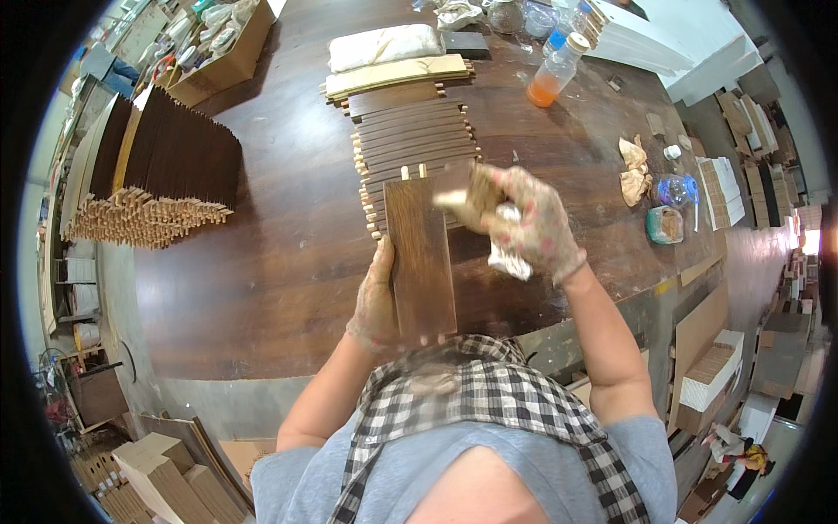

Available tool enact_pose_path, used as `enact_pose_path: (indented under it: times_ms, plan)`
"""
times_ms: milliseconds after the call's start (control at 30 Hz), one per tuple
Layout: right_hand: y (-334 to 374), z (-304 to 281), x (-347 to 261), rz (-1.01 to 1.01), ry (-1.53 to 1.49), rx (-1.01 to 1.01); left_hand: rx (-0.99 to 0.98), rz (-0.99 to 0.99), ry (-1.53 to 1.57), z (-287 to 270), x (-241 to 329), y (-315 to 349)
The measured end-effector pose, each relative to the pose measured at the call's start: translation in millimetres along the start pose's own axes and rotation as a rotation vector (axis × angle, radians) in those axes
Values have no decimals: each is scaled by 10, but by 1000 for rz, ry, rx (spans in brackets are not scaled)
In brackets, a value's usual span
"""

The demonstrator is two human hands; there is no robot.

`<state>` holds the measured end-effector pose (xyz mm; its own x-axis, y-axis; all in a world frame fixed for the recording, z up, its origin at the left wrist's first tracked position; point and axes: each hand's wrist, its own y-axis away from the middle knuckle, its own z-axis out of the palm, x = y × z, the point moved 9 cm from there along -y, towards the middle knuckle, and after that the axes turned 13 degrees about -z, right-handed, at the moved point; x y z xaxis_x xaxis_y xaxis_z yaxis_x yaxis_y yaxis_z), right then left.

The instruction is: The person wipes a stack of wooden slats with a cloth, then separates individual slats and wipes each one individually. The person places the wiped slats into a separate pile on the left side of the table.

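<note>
**Dark board held upright in the left hand, block and rag in the right**

The left hand [377, 301] has its grip closed around the lower left edge of a dark wooden board [421, 253], thumb along the edge and fingers behind, so the board stands lengthwise away from the person above the near part of the brown surface [262, 262]. Two pale dowel pegs stick out of the board's far end.

The right hand [534, 229] is just to the right of the board's upper end, its grip clamped on a small tan block [482, 194] and a crumpled white rag [511, 255] that hangs below the palm. The block meets the board's upper right corner; motion blur there hides whether it truly touches.

Directly beyond the board lies a row of similar dark slats [415, 140] with pegged ends, topped by a pale slat [397, 77] and a white cushion-like bundle [384, 45]. A large stack of dark panels [175, 157] sits well apart at the left. A plastic bottle with orange liquid [556, 72] stands at the far right of the surface, crumpled paper [635, 170] and a small tub [665, 224] nearer its right edge.
</note>
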<state>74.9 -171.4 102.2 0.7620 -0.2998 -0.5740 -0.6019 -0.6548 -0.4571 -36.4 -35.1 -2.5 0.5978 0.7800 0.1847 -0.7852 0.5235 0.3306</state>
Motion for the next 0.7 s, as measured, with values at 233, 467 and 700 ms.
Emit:
enact_pose_path:
  times_ms: [233,467,700]
  plan:
    - [-43,63,-5,104,-75,12,115,72,-51,-213,113,3]
    - [681,358,-619,-141,-37,-335,225,208,-36,-396,408,-90]
    - [475,-141,-213,174,-295,389,105,169,-134,-71,304,-218]
